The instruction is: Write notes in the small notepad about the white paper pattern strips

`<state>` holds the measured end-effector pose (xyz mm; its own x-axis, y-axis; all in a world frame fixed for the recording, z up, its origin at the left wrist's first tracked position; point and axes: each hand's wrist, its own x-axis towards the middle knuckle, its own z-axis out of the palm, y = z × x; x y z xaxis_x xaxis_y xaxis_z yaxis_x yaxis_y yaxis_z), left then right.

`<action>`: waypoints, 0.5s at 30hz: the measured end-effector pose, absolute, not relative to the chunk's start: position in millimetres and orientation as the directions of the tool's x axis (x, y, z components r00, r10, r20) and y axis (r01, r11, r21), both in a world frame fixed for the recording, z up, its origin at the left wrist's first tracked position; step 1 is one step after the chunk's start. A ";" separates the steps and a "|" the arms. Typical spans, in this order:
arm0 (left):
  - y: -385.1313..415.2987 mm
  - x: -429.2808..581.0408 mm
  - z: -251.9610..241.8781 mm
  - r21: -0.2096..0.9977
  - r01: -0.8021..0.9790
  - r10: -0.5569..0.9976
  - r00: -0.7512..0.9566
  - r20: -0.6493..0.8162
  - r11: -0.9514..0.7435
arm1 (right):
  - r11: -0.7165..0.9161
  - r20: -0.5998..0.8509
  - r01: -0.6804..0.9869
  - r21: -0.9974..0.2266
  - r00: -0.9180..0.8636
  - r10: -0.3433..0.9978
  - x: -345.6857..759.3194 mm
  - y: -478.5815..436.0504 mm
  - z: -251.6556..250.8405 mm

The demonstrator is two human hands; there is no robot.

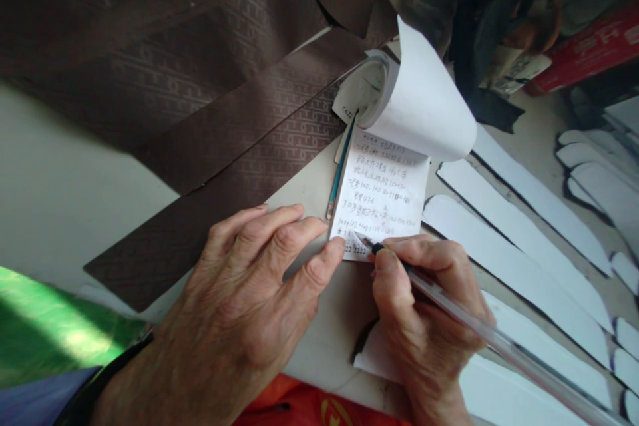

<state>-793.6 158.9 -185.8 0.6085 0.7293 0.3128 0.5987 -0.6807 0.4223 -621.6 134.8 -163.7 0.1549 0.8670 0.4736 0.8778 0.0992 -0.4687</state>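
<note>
A small notepad [379,193] covered with handwritten lines and figures lies on the table, its upper pages [424,100] curled back over the top. My right hand [429,306] pinches a pen [464,316] with a clear barrel; its tip meets the paper near the bottom lines. My left hand [259,299] lies flat with fingers stretched out, the thumb touching the pad's lower left corner. Along the pad's left edge rests a thin teal pencil [342,166], its upper end by the curled pages.
Brown patterned sheet material [239,93] spreads over the table's left and far side. White strip-like pieces with dark edges [519,266] lie in rows to the right. A red box [589,50] sits at the far right. Orange cloth [299,403] shows at the near edge.
</note>
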 end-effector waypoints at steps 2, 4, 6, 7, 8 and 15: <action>158.8 -794.1 -185.7 0.422 0.602 0.732 0.608 0.308 -0.678 | 0.098 0.474 0.873 -0.477 0.162 0.865 -621.7 135.2 -164.7; 158.9 -794.5 -185.4 0.422 0.603 0.732 0.610 0.303 -0.677 | 0.094 0.475 0.873 -0.478 0.167 0.864 -621.7 135.6 -165.4; 159.0 -794.6 -185.1 0.425 0.600 0.731 0.613 0.300 -0.678 | 0.096 0.477 0.879 -0.468 0.160 0.864 -621.5 136.2 -165.7; 159.0 -794.6 -185.0 0.425 0.597 0.729 0.615 0.302 -0.680 | 0.098 0.477 0.881 -0.462 0.154 0.865 -621.3 136.6 -165.8; 159.0 -794.5 -184.9 0.425 0.596 0.728 0.614 0.305 -0.681 | 0.101 0.476 0.883 -0.457 0.148 0.867 -621.1 136.8 -165.7; 159.6 -793.7 -185.1 0.434 0.592 0.730 0.609 0.311 -0.679 | 0.089 0.478 0.895 -0.438 0.148 0.866 -620.5 136.7 -164.5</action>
